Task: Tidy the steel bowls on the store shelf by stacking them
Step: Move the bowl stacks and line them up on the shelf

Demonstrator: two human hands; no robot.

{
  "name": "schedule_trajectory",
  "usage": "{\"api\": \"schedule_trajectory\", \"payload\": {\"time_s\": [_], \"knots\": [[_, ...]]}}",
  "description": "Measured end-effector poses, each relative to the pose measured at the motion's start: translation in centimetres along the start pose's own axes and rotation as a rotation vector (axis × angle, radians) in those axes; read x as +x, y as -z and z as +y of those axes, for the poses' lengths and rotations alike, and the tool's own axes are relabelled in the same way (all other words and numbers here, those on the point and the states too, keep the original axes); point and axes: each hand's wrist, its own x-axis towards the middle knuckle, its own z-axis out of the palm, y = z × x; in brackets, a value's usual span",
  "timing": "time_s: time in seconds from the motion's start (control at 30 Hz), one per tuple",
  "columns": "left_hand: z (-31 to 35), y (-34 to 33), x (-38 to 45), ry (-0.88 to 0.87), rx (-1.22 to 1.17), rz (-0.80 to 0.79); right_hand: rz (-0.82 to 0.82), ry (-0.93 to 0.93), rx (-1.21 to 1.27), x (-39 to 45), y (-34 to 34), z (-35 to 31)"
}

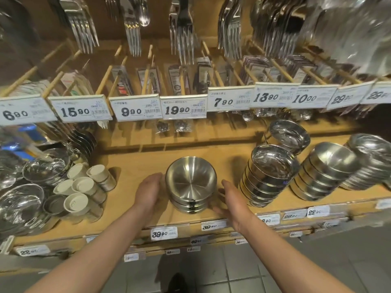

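Observation:
A short stack of brushed steel bowls (191, 182) stands in the middle of the wooden shelf (137, 166), near its front edge. My left hand (149, 193) is flat and open just left of the stack, palm turned toward it, touching or nearly touching its side. My right hand (230, 199) is open on the stack's right, fingers spread and slightly blurred, a small gap from the bowls. Neither hand holds anything.
Taller stacks of steel bowls (270, 176) (325, 170) and plates (287, 136) (370, 159) fill the shelf's right side. Cream-lidded cups (84, 187) and wrapped bowls (19, 199) sit on the left. Price tags (137, 109) and hanging cutlery (184, 39) overhang the back.

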Motion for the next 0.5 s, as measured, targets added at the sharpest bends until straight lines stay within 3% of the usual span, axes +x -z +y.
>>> {"api": "schedule_trajectory", "payload": {"time_s": [0.1, 0.23, 0.37, 0.5], "knots": [[2.0, 0.2, -0.6, -0.243, 0.094, 0.123, 0.031, -0.016, 0.005, -2.2, 1.5, -0.9], [5.6, -3.3, -3.9, -0.397, 0.12, 0.021, 0.077, 0.033, 0.049, -6.2, 4.5, -2.3], [6.8, -8.2, -7.3, -0.385, 0.089, -0.177, 0.119, 0.156, 0.108, -10.4, 9.0, -4.2], [7.6, -11.6, -10.1, -0.365, 0.048, -0.246, 0.144, 0.255, 0.169, -14.1, 14.1, -5.9]]}}
